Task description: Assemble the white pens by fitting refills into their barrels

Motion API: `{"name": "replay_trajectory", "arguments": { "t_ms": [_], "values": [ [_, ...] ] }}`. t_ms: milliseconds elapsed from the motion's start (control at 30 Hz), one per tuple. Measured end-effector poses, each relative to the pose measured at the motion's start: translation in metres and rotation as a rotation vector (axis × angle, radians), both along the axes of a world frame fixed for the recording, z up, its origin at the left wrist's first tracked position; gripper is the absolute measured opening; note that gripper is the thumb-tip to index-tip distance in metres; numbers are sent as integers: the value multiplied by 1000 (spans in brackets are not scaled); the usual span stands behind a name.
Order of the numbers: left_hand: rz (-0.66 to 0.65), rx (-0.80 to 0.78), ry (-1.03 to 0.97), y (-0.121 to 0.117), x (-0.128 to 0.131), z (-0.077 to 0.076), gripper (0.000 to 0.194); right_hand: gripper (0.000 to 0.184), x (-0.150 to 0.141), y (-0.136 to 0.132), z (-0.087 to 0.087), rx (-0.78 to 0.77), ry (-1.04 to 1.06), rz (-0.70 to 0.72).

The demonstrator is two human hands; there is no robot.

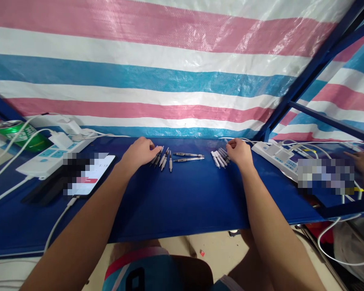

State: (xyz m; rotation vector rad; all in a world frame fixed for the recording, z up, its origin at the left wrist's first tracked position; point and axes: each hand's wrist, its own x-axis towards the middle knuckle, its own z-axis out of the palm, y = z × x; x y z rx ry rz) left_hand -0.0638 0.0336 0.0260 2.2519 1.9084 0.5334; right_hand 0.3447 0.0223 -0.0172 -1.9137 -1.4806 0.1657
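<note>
Slim black-and-white pens (pixel 163 159) are laid in two fanned clusters on a blue desk (pixel 182 206), with two pens (pixel 188 157) set crosswise between them. The empty left hand (pixel 141 153) and right hand (pixel 239 154) are rested open just beside the clusters. A striped tarpaulin (pixel 139 68) is hung behind.

Bright, even light; white glare on the striped tarp (pixel 248 36) at one o'clock; edges bow outward.

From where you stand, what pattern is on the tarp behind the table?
Pink, white and blue stripes on the tarp, clearest in the head view.
</note>
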Motion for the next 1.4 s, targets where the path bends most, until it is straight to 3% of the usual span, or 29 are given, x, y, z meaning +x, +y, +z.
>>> {"name": "replay_trajectory", "arguments": {
  "t_ms": [200, 300, 633, 700, 833, 1033, 1200, 1400],
  "values": [
    [-417, 202, -97, -15, 39, -9, 27, 22, 8, -2, -4, -125, -170, -61],
    [-559, 189, -65, -26, 57, -14, 20, 26, 8, -1, -7, -157, -203, -39],
    [-584, 119, -68, -22, 62, -32, 13, 32, 3, -2, -2, -143, -213, -82],
    [-579, 134, -84, -24, 63, -30, 15, 30, -1, -1, 1, -37, -190, 12],
    [-553, 163, -160, -32, 67, -22, 20, 31, -23, -2, 5, 176, 12, 380],
    [-570, 251, -237, -42, 72, -15, 21, 45, -66, -21, 15, 19, 416, 785],
    [-591, 337, -282, -40, 73, -18, 15, 48, -74, -26, 19, -27, 549, 862],
    [-656, 320, -316, -35, 68, -17, 24, 45, -73, -24, 16, -71, 615, 861]
  ]
}}
